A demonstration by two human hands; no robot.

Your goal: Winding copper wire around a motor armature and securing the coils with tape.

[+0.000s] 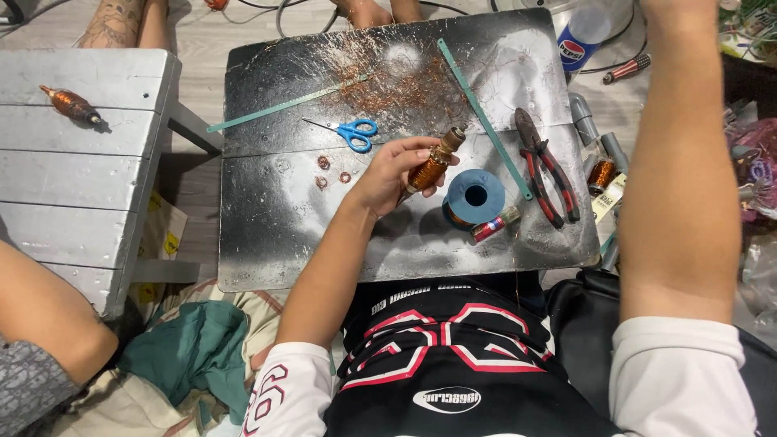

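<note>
**Copper-wound armature pinched over a scarred black board**

Pinched between thumb and fingers of the left hand [388,174], a small copper-wound armature [433,164] is held tilted just above the black work board [267,218], its shaft end pointing up and away. The right hand is raised out of the top of the view; only the right forearm [680,162] shows, so its grip cannot be told.

The board is dark, heavily scratched and dusted with copper wire scraps [396,85] near its far edge. It lies across the person's lap, with a grey slatted bench [81,186] to its left and a pale floor beyond.

On the board, a blue spool [475,195] lies just beside the armature, with a small red and silver cylinder [495,226] touching its near side. Blue-handled scissors [350,132] lie to the left, near three small copper rings [332,172]. Two thin green strips [484,117] run across the board, and red-handled pliers [549,170] lie right of the longer one. A second armature [71,104] rests on the bench. Another person's arm [48,316] is at lower left, beside a green cloth [194,348].
</note>
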